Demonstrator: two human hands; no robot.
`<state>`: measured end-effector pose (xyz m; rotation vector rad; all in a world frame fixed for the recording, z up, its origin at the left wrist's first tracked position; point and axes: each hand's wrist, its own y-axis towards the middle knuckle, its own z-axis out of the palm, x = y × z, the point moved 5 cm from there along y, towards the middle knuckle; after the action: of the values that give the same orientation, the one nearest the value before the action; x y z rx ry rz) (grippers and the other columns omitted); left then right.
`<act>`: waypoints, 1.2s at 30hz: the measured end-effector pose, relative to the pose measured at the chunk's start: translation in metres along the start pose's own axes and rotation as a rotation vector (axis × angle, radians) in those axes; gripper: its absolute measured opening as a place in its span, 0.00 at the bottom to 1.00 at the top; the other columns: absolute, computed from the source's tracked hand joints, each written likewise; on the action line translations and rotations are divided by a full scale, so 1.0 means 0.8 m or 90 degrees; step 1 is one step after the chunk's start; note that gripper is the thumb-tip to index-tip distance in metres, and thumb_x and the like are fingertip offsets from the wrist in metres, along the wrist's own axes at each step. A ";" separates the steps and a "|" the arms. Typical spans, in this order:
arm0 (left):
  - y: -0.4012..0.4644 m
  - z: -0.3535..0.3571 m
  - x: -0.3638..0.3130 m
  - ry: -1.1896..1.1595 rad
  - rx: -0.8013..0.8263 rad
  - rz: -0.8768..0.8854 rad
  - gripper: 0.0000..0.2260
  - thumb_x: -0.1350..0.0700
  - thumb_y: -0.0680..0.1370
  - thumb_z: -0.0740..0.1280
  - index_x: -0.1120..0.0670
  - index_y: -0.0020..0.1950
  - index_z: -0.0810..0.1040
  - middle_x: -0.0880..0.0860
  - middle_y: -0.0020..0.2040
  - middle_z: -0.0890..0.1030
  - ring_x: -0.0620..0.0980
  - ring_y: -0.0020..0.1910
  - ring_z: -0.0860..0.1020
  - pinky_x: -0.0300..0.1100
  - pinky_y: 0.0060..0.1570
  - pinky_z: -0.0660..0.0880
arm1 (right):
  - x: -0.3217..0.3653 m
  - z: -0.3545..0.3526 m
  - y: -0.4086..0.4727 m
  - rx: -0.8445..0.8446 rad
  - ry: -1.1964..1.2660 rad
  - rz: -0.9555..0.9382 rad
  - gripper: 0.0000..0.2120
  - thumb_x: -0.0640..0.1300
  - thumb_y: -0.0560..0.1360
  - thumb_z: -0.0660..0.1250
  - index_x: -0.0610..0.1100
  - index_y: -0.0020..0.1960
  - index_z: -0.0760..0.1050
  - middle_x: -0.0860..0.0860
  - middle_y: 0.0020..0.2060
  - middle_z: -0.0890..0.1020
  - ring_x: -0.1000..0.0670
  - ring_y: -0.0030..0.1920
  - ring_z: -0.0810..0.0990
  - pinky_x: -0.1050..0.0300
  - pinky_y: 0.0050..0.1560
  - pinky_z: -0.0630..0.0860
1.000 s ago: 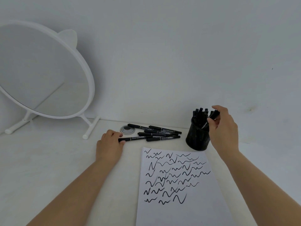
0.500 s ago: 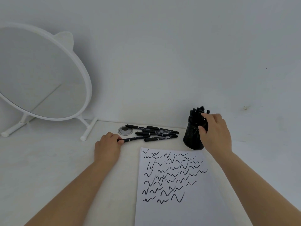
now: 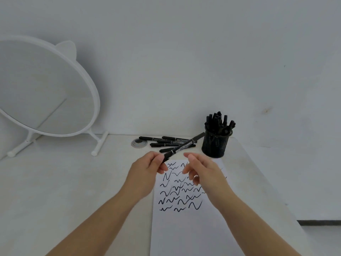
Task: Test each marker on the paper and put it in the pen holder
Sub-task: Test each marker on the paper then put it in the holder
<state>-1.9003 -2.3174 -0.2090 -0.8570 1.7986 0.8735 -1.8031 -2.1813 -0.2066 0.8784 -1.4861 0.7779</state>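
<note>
While both forearms reach in from the near edge, the scene reads as follows.

Left hand: the left hand [image 3: 147,170] pinches the near end of a black marker [image 3: 181,147] between thumb and fingertips, raised above the far edge of the paper.

Marker: it slants up and away to the right, its far tip pointing toward the pen holder and ending just short of it in this view; white lettering shows on the barrel.

Right hand: the right hand [image 3: 204,172] hovers just right of the left one, fingers loosely spread and holding nothing, thumb tip near the marker's barrel but apart from it; it is slightly blurred.

Paper: a white sheet [image 3: 184,228] lies on the table [image 3: 64,191], its far half covered with rows of black squiggles.

Pen holder: a black mesh cup [image 3: 215,145] stands at the far right, packed with upright black markers.

Loose markers: several more [image 3: 166,141] lie in a cluster left of the holder, by a round grommet [image 3: 139,143].

Mirror: an oval white mirror [image 3: 42,85] on a stand leans at the far left.
</note>
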 end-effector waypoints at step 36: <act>-0.076 0.049 0.010 0.317 0.145 0.242 0.09 0.45 0.79 0.55 0.41 0.39 0.65 0.39 0.34 0.70 0.38 0.40 0.68 0.30 0.37 0.62 | -0.066 -0.099 -0.058 -0.188 -0.113 -0.052 0.11 0.40 0.72 0.66 0.51 0.34 0.73 0.51 0.25 0.81 0.56 0.28 0.78 0.70 0.30 0.69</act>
<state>-1.8344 -2.3162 -0.2411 -0.6271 2.5007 0.7017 -1.7218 -2.1308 -0.2524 0.7917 -1.6605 0.4137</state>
